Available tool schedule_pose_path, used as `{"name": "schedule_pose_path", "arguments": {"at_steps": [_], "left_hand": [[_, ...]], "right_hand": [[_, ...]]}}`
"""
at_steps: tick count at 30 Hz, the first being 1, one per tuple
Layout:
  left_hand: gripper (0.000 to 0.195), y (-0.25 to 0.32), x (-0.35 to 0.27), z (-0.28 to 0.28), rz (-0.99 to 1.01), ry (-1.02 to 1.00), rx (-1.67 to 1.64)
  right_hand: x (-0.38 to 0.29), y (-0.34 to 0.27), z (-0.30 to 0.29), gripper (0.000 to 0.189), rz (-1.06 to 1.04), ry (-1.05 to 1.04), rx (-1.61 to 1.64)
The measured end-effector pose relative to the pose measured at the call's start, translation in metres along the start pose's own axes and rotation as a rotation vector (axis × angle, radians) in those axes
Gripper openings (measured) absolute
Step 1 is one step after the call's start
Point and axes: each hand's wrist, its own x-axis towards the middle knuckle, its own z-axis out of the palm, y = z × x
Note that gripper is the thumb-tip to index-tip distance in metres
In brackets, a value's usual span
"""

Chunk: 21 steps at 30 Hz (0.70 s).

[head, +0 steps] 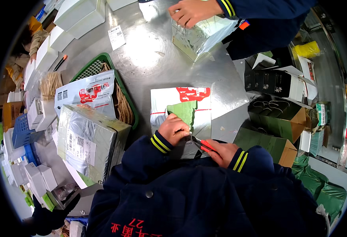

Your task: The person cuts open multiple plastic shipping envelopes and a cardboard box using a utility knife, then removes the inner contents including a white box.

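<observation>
A white plastic mailing bag with red print (161,99) lies on the steel table in front of me, torn or cut so that green material (185,111) shows through its middle. My left hand (174,129) grips the opening's near edge, its thumb and fingers pinched together. In my right hand (223,152) is a red and black utility knife (205,145), its tip close to my left fingertips at the bag. How far the blade is out cannot be told. The near end of the bag lies in shadow against my jacket.
A taped, labelled parcel (86,145) and a green plastic basket with rope (134,111) stand at left. A co-worker's hand (192,11) rests on a wrapped box (200,35) at the top. Green bags (262,142) and a black box (268,81) are at right.
</observation>
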Motion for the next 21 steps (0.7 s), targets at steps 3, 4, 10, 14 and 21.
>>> {"name": "schedule_pose_path", "arguments": {"at_steps": [3,4,10,14,21], "left_hand": [[0.009,-0.001,-0.002,-0.001,0.035,-0.006,-0.038],[0.009,0.002,-0.004,-0.002,0.031,-0.006,-0.052],[0.012,0.006,-0.003,-0.008,0.019,-0.129,0.014],[0.019,0.023,-0.002,0.000,-0.071,-0.226,0.518],[0.014,0.022,-0.002,-0.006,-0.053,-0.225,0.381]], "right_hand": [[-0.002,-0.002,-0.003,0.039,0.002,-0.003,0.042],[-0.003,0.003,-0.001,0.041,-0.025,0.018,0.080],[0.001,0.018,0.001,0.033,-0.099,0.037,0.147],[0.000,0.036,0.007,0.039,-0.169,0.085,0.204],[0.005,0.046,0.025,0.041,-0.204,0.089,0.269]]}}
